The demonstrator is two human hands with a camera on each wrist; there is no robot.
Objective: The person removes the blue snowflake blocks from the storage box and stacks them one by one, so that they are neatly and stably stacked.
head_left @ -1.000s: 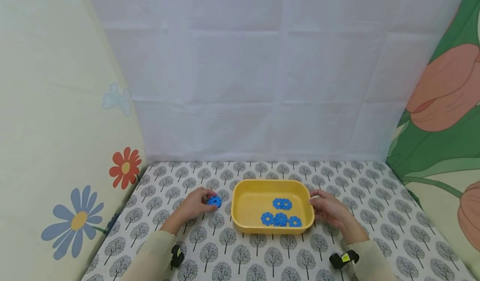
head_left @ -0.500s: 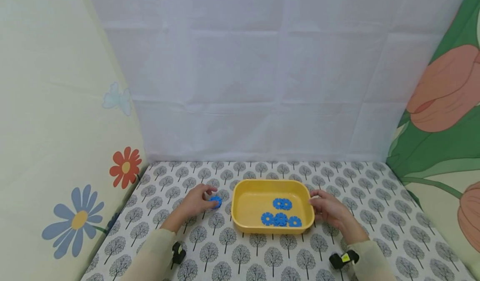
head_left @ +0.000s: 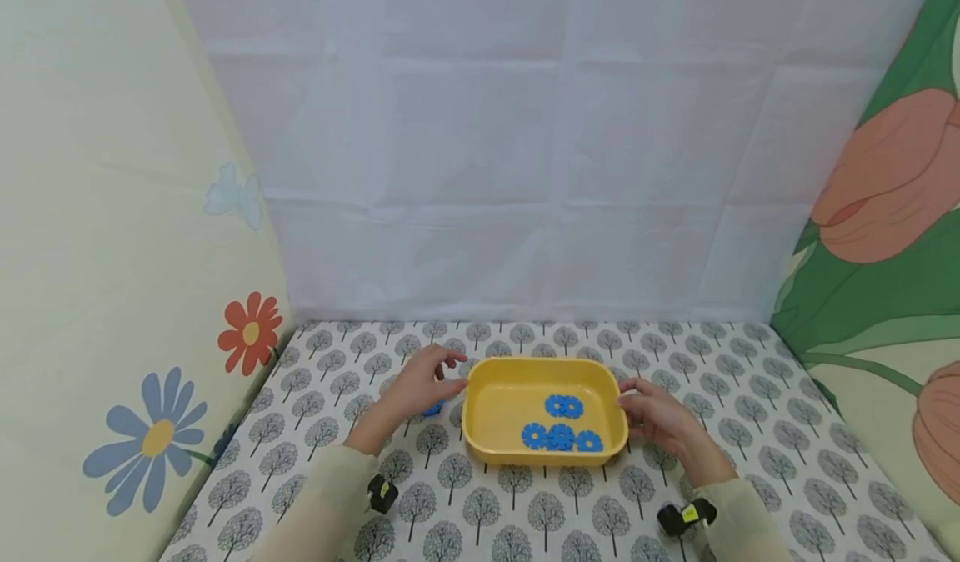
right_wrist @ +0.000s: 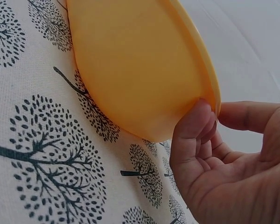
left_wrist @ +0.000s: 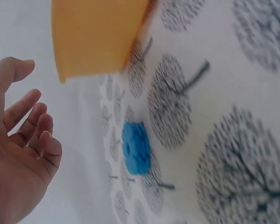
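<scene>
A yellow plastic tray lies on the table, several blue flower-shaped discs in its right half. With thumb and fingers my right hand pinches its right rim; the right wrist view shows this hand at the tray's edge. My left hand is over the table beside the tray's left end, holding nothing, its fingers loosely bent. Below it a small stack of blue discs rests on the cloth, mostly hidden by the hand in the head view.
A white cloth printed with grey trees covers the table. Behind it hangs a white curtain. Flower-patterned panels stand at the left and right.
My left hand has let go of the blue disc stack and moved right and away from me, toward the tray's left end. The right hand and tray have stayed put.
</scene>
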